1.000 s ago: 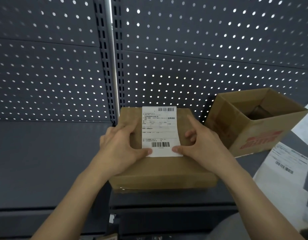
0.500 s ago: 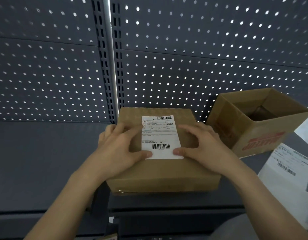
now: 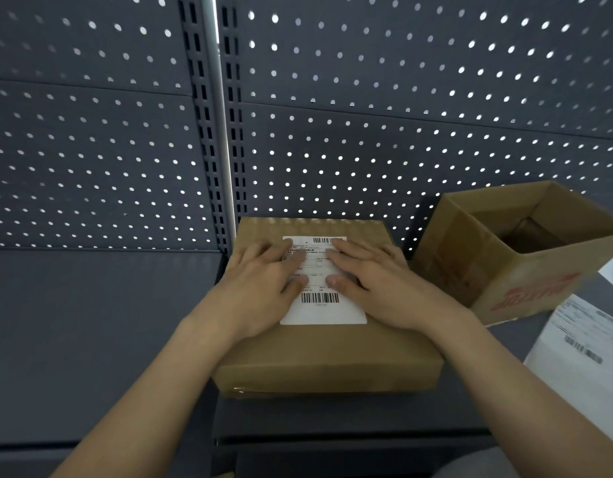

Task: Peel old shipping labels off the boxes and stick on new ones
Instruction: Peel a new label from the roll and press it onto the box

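Note:
A flat, closed cardboard box (image 3: 329, 357) lies on the dark shelf in front of me. A white shipping label (image 3: 322, 310) with barcodes lies flat on its top. My left hand (image 3: 263, 284) presses on the label's left part with straight fingers. My right hand (image 3: 377, 281) presses on its right part in the same way. The fingertips of both hands nearly meet over the label's middle, hiding much of the print. Only the top barcode, the lower barcode and the blank bottom strip show.
An open cardboard box (image 3: 526, 267) with red print stands at the right, close to the flat box. White label sheets (image 3: 581, 353) lie on the shelf at the far right. A dark pegboard wall (image 3: 367, 132) rises right behind the boxes.
Both hands have slid from the label's lower corners up onto its middle, fingers flat. The label, raised at its far end a second ago, now lies flat on the box.

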Demonstrator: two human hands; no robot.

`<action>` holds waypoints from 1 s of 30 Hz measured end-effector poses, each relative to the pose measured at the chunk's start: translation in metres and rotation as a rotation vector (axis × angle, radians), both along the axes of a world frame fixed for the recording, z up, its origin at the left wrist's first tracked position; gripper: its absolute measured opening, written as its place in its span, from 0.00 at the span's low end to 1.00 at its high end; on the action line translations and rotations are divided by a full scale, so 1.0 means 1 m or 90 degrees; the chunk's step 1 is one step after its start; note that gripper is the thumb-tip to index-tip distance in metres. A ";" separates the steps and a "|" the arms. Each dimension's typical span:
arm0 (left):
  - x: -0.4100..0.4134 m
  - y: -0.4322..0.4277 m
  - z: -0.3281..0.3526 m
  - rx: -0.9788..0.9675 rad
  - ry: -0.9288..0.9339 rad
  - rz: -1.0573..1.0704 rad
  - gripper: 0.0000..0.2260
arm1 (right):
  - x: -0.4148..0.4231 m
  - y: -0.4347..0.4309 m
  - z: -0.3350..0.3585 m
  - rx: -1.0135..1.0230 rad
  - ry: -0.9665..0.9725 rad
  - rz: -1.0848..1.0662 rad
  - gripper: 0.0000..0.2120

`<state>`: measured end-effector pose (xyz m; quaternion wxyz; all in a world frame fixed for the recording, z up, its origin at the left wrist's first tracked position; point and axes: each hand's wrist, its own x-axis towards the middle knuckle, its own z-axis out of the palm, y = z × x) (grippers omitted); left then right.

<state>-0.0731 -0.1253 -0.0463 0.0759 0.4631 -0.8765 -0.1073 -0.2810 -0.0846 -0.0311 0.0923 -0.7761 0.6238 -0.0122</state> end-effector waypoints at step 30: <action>-0.009 -0.012 -0.007 0.002 0.002 0.008 0.27 | 0.013 -0.011 -0.010 -0.075 -0.002 -0.029 0.27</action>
